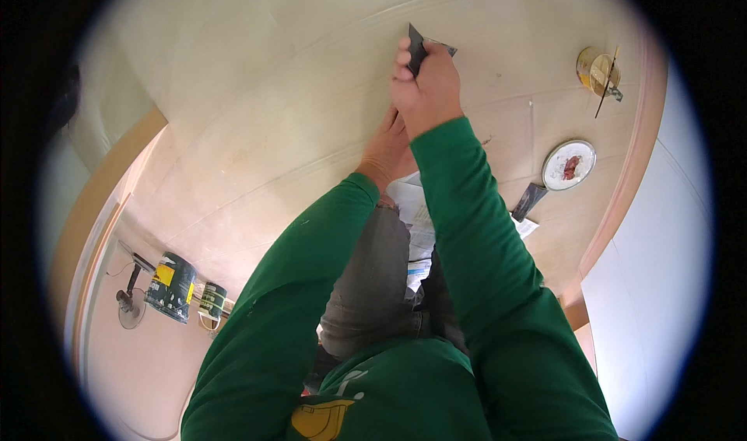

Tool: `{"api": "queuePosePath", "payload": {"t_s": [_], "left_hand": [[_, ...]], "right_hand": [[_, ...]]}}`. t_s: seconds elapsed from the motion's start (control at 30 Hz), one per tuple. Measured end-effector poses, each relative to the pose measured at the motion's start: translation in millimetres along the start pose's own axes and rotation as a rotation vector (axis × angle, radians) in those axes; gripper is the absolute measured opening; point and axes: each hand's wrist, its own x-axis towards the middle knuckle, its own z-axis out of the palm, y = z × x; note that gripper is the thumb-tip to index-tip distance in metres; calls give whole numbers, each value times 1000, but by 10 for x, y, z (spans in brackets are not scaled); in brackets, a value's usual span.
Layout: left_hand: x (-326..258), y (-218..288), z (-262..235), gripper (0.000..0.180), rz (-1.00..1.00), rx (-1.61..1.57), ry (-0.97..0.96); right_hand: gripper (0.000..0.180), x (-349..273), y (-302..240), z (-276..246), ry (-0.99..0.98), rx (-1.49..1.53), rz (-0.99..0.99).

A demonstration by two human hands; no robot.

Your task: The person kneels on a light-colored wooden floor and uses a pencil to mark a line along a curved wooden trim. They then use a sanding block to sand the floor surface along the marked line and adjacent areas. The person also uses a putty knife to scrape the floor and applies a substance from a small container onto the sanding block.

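Note:
My right hand (429,83) is closed around a dark, flat scraper (418,50). Its pointed black blade juts up past my fingers, and another thin edge shows on the thumb's far side. Just below that wrist lies my left hand (384,150), partly covered by the right hand and forearm. The left fingers that show are stretched out, close to the pale surface (311,99); I see nothing held in them. White printed paper (418,223) shows between my forearms, beside my grey trouser leg.
On the right stand a tin (591,66) with a thin stick across it and a round white lid (569,165) bearing reddish paste. A dark-handled tool (530,200) touches the lid. Lower left are a dark can (171,285) and a smaller can (212,301). A curved wooden edge (646,145) bounds the right.

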Motion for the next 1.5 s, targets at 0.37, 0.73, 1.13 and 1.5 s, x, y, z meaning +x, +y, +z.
{"api": "queuePosePath", "payload": {"t_s": [0.37,0.73,1.13,1.5], "left_hand": [[-8,11,53,65,108,291,76],[-20,50,34,57,143,295,78],[48,41,-29,76,88,220,200],[47,52,21,78,81,228,210]], "right_hand": [[23,44,-130,131,-24,-194,-208],[25,17,-280,-346,-53,-431,58],[26,-120,-696,-131,-58,-881,122],[25,-257,-834,32,32,-1049,113]]}}
